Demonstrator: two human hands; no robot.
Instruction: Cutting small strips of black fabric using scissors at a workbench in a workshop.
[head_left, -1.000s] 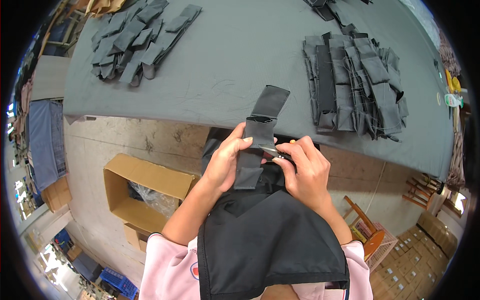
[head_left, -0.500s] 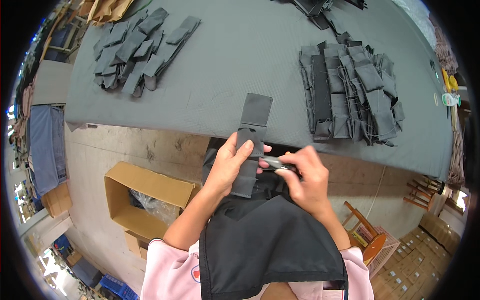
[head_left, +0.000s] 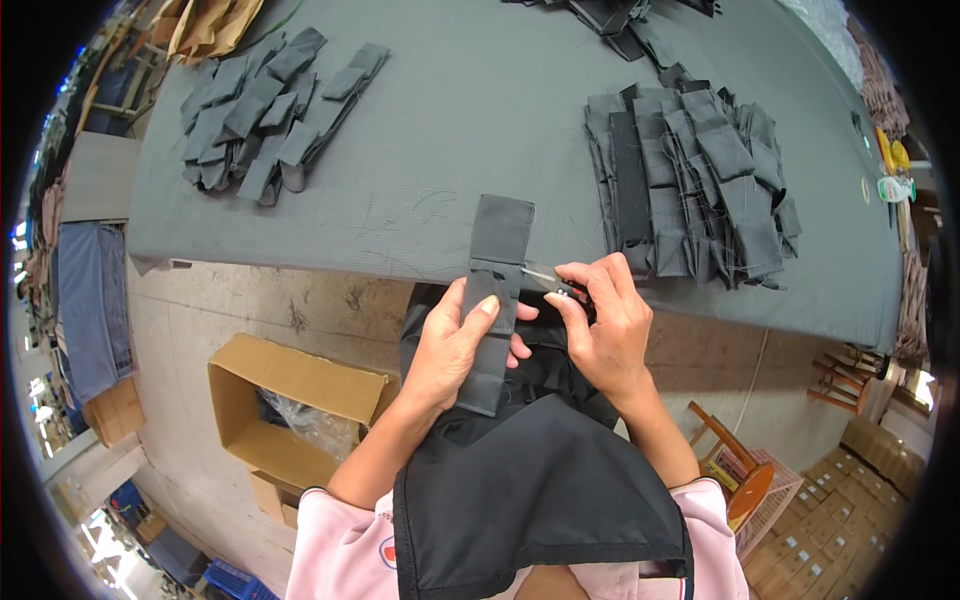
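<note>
A: What is the left hand [head_left: 455,345] doing?

B: It is closed around a dark grey cloth strip [head_left: 506,295], thumb pressed flat on top, with fingertips showing past the strip's right edge.

A: And where does the strip lie?

B: Its far end reaches over the near edge of the table [head_left: 440,130]; the near end comes down over the person's lap, by the black apron [head_left: 540,490].

A: The right hand [head_left: 612,315]?

B: Gripping a small pair of snips [head_left: 546,277] between thumb and fingers. The metal tip points left, at the strip's right edge, close to a cross seam. I can't tell whether it touches.

A: What else is on the table?

B: A loose pile of similar strips [head_left: 255,110] on the far left, and a thicker stack of strips [head_left: 690,180] on the right, with loose threads on it.

A: Below?

B: A cardboard box [head_left: 310,378] stands on the floor to the left, clear plastic [head_left: 320,425] inside. To the right there's a wooden chair [head_left: 750,490].
</note>
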